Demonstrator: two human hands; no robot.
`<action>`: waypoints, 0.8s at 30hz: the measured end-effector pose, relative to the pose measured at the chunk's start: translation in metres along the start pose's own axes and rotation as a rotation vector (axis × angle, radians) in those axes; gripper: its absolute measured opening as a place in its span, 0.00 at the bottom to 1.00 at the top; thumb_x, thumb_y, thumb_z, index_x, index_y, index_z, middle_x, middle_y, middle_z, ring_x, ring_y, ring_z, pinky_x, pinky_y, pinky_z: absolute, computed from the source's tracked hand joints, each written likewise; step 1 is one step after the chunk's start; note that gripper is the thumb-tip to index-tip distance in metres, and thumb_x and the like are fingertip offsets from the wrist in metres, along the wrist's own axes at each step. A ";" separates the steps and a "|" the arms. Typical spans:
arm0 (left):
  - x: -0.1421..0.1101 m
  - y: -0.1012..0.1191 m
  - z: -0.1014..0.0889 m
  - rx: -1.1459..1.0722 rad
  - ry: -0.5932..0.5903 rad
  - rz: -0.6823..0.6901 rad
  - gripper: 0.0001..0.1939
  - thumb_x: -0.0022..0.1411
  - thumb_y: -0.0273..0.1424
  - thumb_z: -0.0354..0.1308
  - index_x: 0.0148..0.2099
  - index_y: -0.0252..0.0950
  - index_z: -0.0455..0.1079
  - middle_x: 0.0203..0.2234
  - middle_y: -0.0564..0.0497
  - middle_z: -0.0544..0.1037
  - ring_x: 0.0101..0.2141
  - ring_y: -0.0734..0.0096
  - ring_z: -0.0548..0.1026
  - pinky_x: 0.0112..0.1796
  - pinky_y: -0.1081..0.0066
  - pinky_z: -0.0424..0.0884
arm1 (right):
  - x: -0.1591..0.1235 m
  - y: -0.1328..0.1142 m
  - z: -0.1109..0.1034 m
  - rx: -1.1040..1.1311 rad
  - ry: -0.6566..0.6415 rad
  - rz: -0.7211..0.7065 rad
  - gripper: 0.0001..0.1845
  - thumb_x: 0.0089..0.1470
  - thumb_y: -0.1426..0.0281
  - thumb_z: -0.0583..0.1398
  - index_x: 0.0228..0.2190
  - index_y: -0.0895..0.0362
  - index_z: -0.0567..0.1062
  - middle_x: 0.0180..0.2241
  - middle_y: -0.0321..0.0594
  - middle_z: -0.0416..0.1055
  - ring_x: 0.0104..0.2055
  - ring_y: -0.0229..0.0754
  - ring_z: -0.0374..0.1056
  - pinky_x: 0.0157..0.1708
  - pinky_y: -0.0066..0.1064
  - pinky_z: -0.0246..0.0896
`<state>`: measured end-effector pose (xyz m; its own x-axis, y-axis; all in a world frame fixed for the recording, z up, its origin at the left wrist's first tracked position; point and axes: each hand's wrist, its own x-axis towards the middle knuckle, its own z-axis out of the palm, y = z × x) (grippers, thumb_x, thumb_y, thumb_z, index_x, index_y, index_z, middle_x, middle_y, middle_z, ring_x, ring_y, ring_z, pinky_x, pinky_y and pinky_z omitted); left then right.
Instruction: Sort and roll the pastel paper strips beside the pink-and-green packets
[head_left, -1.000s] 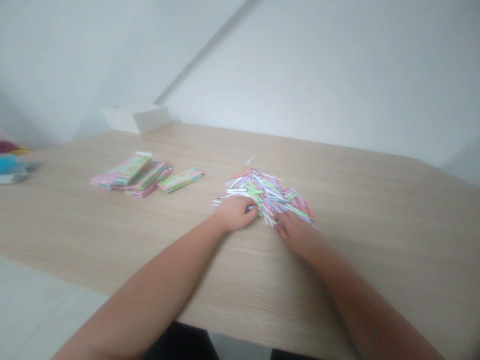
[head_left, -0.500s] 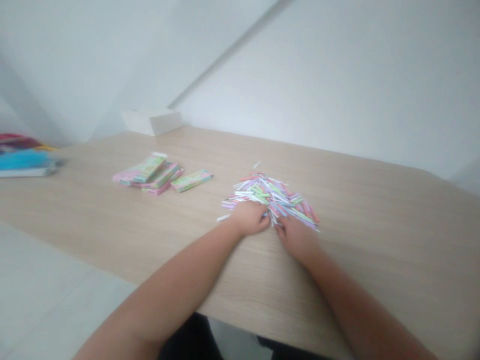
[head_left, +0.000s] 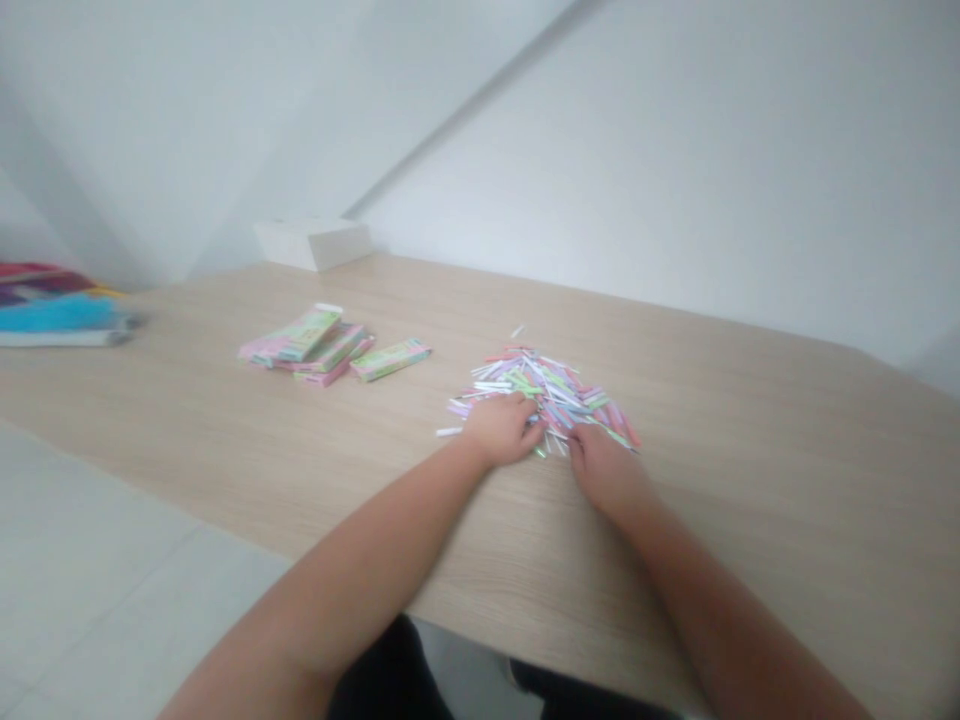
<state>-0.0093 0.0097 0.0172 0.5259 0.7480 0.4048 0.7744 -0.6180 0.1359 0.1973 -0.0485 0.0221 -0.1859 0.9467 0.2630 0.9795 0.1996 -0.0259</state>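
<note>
A loose pile of thin sticks (head_left: 559,385) in white, pink, purple, green and orange lies on the wooden table. My left hand (head_left: 504,425) rests on the pile's near left side, thumb held apart from the fingers, touching the sticks. At the near right edge is my right hand (head_left: 604,465), its fingers curled down against the sticks. Whether anything is pinched in it is hidden. A few sticks show in the gap between both hands. One white stick (head_left: 449,432) lies left of my left wrist, and another small stick (head_left: 517,331) sits apart behind the pile.
Flat pastel boxes (head_left: 330,352) are stacked left of the pile, with a single box (head_left: 391,359) beside them. Near the wall stands a white box (head_left: 315,245). Blue and red items (head_left: 56,312) lie at the far left. The table's front edge (head_left: 480,640) runs below my forearms.
My hands have moved slightly apart. My left thumb and fingers have spread, and more sticks show between the hands. The view has shifted a little.
</note>
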 end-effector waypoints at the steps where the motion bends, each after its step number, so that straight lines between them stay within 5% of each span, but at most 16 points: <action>1: 0.000 0.000 0.000 -0.010 0.011 0.005 0.25 0.73 0.50 0.44 0.52 0.39 0.73 0.45 0.44 0.77 0.46 0.56 0.78 0.44 0.61 0.71 | 0.000 0.000 -0.001 0.009 0.014 0.002 0.14 0.70 0.69 0.49 0.41 0.57 0.75 0.44 0.48 0.78 0.45 0.48 0.72 0.47 0.37 0.59; 7: 0.000 0.000 0.001 -0.044 0.054 -0.011 0.25 0.72 0.51 0.47 0.59 0.41 0.70 0.51 0.44 0.73 0.48 0.56 0.76 0.42 0.61 0.71 | -0.002 0.000 0.001 0.097 0.123 0.002 0.14 0.70 0.69 0.49 0.41 0.56 0.74 0.43 0.46 0.78 0.45 0.49 0.71 0.46 0.38 0.58; 18: 0.003 -0.004 0.002 -0.044 0.018 0.074 0.16 0.74 0.40 0.47 0.50 0.40 0.73 0.45 0.45 0.77 0.47 0.59 0.75 0.47 0.62 0.71 | 0.005 0.009 0.005 0.208 0.185 0.043 0.14 0.68 0.69 0.50 0.42 0.57 0.74 0.42 0.49 0.77 0.46 0.52 0.70 0.48 0.40 0.59; 24: 0.007 -0.009 0.005 -0.176 0.071 0.103 0.17 0.73 0.43 0.50 0.50 0.39 0.74 0.45 0.46 0.79 0.48 0.60 0.76 0.49 0.64 0.70 | 0.005 0.014 0.013 0.228 0.143 -0.008 0.12 0.68 0.65 0.52 0.40 0.55 0.75 0.41 0.46 0.78 0.45 0.51 0.71 0.46 0.40 0.61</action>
<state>-0.0114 0.0217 0.0140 0.5682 0.6633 0.4870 0.6411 -0.7279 0.2434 0.2096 -0.0379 0.0106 -0.1652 0.9029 0.3968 0.9325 0.2740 -0.2353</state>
